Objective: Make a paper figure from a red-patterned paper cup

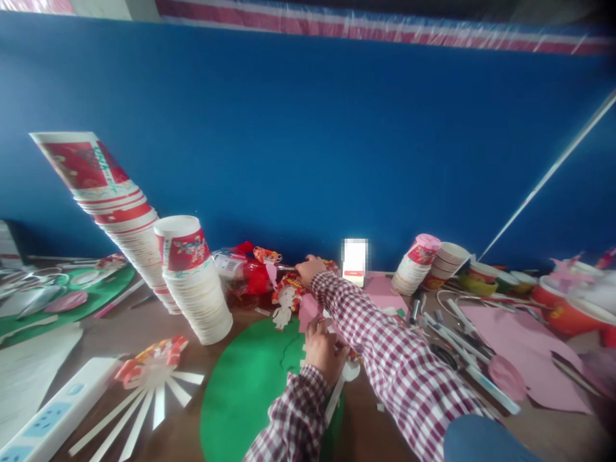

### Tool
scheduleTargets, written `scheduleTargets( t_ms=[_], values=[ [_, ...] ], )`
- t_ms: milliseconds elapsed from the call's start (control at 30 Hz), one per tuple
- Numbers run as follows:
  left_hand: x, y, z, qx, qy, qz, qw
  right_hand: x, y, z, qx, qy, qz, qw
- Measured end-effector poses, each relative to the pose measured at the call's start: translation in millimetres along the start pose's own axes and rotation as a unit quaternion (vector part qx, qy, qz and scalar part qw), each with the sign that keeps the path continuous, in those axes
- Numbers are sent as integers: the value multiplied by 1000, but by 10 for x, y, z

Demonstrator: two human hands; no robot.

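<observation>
My right hand (310, 270) reaches far across the table to a cluttered pile by the blue wall. Its fingers are bent down at the red and orange printed paper scraps (289, 282), and what lies under them is hidden. Nearer to me, my left hand (325, 351) is closed, with curled fingers over paper pieces at the right edge of the round green mat (250, 385). What it grips cannot be made out. A pink paper piece (308, 310) lies just beyond it, beside a pale figure-shaped cutout (285, 309).
Tall stacks of paper cups (195, 289) lean at left, near a white power strip (62, 410) and a cut-up cup with splayed strips (156, 378). A lit phone (355, 260) stands by the wall. Pens (459, 350), pink sheets (520, 346) and bowls (587, 314) crowd the right.
</observation>
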State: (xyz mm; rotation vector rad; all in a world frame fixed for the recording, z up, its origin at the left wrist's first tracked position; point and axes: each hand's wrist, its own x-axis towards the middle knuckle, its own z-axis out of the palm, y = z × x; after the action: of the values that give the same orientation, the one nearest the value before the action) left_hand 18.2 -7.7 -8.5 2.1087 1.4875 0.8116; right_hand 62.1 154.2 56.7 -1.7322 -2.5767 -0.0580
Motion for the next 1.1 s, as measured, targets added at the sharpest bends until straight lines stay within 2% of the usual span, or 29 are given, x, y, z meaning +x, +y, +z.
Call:
scheduleTargets(
  t_ms=[200, 467, 700, 1100],
  values=[
    [3, 33, -37, 9, -10, -12, 1000, 31, 16, 28, 0, 16, 5, 1000],
    [-8, 61, -75, 3, -31, -15, 999, 31, 168, -108, 6, 98, 14, 995],
    [-7, 25, -47, 0, -23, -7, 1000, -9, 207, -226, -10, 153, 12, 988],
    [-11, -24, 14, -8, -5, 2, 1000, -38, 390, -606, -26, 215, 29, 976]
  ],
)
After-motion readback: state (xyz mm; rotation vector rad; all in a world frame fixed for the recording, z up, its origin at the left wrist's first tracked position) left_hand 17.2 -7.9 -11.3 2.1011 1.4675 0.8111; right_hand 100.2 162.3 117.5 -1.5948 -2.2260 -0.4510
